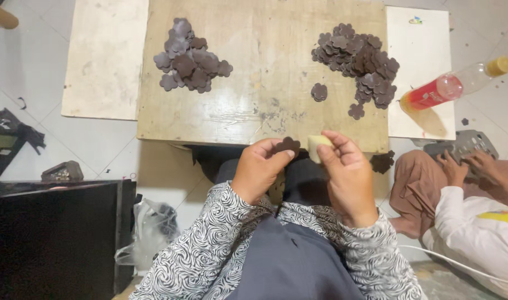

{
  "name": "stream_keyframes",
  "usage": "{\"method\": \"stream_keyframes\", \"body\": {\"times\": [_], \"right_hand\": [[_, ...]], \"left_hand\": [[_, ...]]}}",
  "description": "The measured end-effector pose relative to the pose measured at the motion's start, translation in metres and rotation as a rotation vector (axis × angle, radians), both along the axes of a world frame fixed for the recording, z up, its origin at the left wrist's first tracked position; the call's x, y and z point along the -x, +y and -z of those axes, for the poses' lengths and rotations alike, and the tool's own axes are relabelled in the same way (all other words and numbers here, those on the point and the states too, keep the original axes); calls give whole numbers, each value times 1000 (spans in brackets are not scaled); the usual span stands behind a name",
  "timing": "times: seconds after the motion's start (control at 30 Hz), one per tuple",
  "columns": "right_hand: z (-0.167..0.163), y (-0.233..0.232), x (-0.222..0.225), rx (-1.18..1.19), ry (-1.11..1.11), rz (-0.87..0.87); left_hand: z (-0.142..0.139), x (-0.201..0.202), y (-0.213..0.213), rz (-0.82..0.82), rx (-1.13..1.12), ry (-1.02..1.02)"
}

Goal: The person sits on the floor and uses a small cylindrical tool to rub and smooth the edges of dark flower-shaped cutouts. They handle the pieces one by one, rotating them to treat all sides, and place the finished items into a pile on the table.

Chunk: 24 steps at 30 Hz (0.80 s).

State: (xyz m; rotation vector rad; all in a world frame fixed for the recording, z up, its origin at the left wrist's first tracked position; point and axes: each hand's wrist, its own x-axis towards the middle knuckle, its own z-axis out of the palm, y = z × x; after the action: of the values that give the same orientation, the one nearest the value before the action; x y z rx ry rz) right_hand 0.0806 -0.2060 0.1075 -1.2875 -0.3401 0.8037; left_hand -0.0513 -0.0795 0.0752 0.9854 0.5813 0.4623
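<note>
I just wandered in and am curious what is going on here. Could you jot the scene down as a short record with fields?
Left hand: left hand pinches a dark flower-shaped piece in its fingers
Right hand: right hand grips a small pale block
Work surface: low wooden board
Left pile: heap of dark pieces
Right pile: larger heap, one loose piece beside it
Nearby: plastic bottle with red drink on a white board
Other person: seated at right, hands on a grey device
</note>
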Motion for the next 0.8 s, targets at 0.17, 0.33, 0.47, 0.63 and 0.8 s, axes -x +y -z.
{"method": "stream_keyframes", "body": {"times": [0.17, 0.33, 0.47, 0.63, 0.8], "right_hand": [[-9, 5, 19, 8, -628, -91], [-25, 12, 17, 187, -783, -6], [-32, 13, 29, 183, -1132, -13], [-31, 25, 20, 226, -1231, -18], [-36, 14, 19, 259, -1166, 70]], "left_hand": [[-4, 1, -1, 78, -32, 8], [-8, -1, 1, 120, 190, 28], [-7, 0, -4, 146, -31, -121], [-9, 4, -8, 117, 6, -45], [-3, 6, -2, 137, 102, -5]]}}
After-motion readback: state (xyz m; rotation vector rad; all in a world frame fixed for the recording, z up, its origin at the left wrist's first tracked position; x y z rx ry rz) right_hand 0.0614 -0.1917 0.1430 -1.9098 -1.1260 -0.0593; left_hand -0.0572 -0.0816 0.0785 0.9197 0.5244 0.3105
